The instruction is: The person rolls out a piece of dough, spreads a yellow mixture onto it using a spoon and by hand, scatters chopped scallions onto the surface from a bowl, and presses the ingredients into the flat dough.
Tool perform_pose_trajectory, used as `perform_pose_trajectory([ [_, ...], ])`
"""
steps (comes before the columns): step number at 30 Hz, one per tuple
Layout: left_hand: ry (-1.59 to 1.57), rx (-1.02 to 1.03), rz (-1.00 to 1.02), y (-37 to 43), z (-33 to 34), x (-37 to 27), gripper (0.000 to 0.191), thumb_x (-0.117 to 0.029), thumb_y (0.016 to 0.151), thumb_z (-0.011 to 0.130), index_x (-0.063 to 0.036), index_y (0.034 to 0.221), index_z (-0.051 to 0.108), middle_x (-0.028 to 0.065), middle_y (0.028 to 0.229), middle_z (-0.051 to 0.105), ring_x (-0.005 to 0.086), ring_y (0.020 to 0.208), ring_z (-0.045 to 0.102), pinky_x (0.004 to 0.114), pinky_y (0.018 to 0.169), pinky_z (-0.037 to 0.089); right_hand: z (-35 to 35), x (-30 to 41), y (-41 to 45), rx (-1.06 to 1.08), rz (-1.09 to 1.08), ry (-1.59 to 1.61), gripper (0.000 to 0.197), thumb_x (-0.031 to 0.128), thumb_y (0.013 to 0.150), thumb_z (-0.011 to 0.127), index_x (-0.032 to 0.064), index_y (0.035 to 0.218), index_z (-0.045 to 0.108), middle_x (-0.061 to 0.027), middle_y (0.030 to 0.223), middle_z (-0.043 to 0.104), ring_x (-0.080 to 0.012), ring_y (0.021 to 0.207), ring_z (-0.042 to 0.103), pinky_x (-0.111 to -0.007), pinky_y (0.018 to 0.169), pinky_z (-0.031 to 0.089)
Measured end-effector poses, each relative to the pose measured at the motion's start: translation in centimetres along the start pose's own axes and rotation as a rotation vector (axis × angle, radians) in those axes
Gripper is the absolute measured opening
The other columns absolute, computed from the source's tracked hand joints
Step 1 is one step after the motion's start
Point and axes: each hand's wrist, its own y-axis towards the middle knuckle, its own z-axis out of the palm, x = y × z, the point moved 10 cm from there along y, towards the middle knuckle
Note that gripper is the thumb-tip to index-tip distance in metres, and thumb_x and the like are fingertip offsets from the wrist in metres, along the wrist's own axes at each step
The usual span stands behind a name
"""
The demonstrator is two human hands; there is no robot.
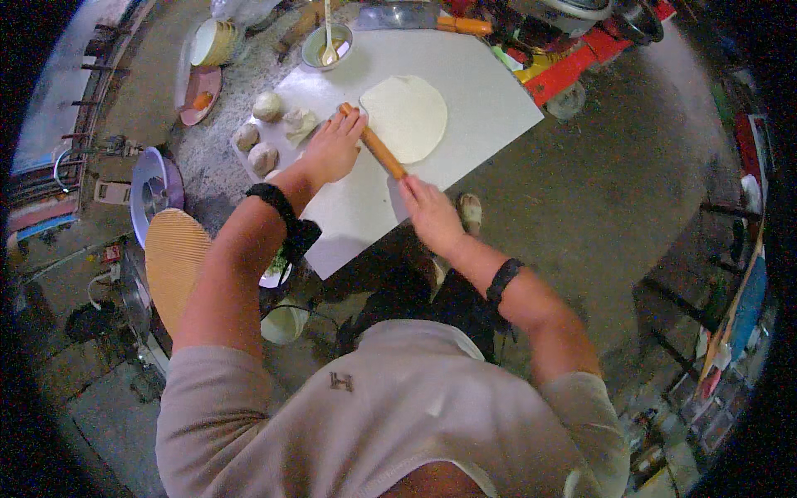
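A wooden rolling pin [383,152] lies slantwise on a white board [492,93], along the left edge of a round, flat sheet of dough [408,118]. My left hand [336,143] rests on its upper end, fingers over the wood. The lower end is in the grip of my right hand [431,211], at the board's near edge. Left of my left hand sit several dough balls [263,159] and a crumpled pale piece [300,123], which I cannot name for sure. Black bands circle both my forearms.
Beyond the dough stand a bowl [311,48] with a white spoon [329,53] and a cleaver [398,17] with a wooden handle. Stacked bowls [215,43], a pink dish [202,93] and a purple basin [177,180] are at the left. A pot [579,5] is at the upper right.
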Motion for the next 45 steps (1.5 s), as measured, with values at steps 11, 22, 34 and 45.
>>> perform_pose_trajectory([
  [11,-0.088,-0.032,0.236,5.3,-3.4,-7.3,0.066,-0.027,0.082,0.062,-0.0015,0.137,0.036,0.0234,0.141,0.035,0.0380,0.135,0.028,0.048,0.112,0.021,-2.0,-5.2,-0.1,-0.111,0.220,0.229,0.045,0.017,0.087,0.052,-0.0001,0.128,0.044,-0.0206,0.123,0.049,-0.0374,0.111,0.051,-0.048,0.091,0.042],
  [22,-0.138,-0.284,0.348,13.1,-3.4,-12.5,0.067,-0.034,0.077,0.062,-0.0060,0.135,0.041,0.0141,0.140,0.041,0.0340,0.129,0.036,0.049,0.109,0.025,-5.4,-10.5,-1.8,-0.110,0.305,0.120,0.062,0.009,0.073,0.067,0.0040,0.130,0.044,-0.0134,0.120,0.049,-0.0335,0.106,0.049,-0.045,0.088,0.039],
  [34,-0.260,-0.450,0.265,20.1,-5.7,-16.9,0.060,-0.049,0.083,0.057,-0.0179,0.133,0.048,0.0124,0.142,0.039,0.0353,0.133,0.031,0.054,0.110,0.019,-7.3,-16.0,1.6,-0.052,0.382,-0.080,0.053,0.015,0.075,0.064,0.0009,0.124,0.048,-0.0158,0.101,0.056,-0.0339,0.089,0.057,-0.044,0.077,0.046],
  [45,-1.237,-0.889,-0.464,5.2,-2.6,6.9,0.033,-0.007,0.094,0.045,-0.0016,0.126,0.053,0.0113,0.128,0.054,0.0219,0.123,0.047,0.032,0.106,0.033,-9.9,-17.7,3.7,0.031,0.318,0.493,0.052,0.005,0.083,0.058,0.0028,0.133,0.043,-0.0183,0.104,0.055,-0.0322,0.088,0.058,-0.037,0.076,0.050],
])
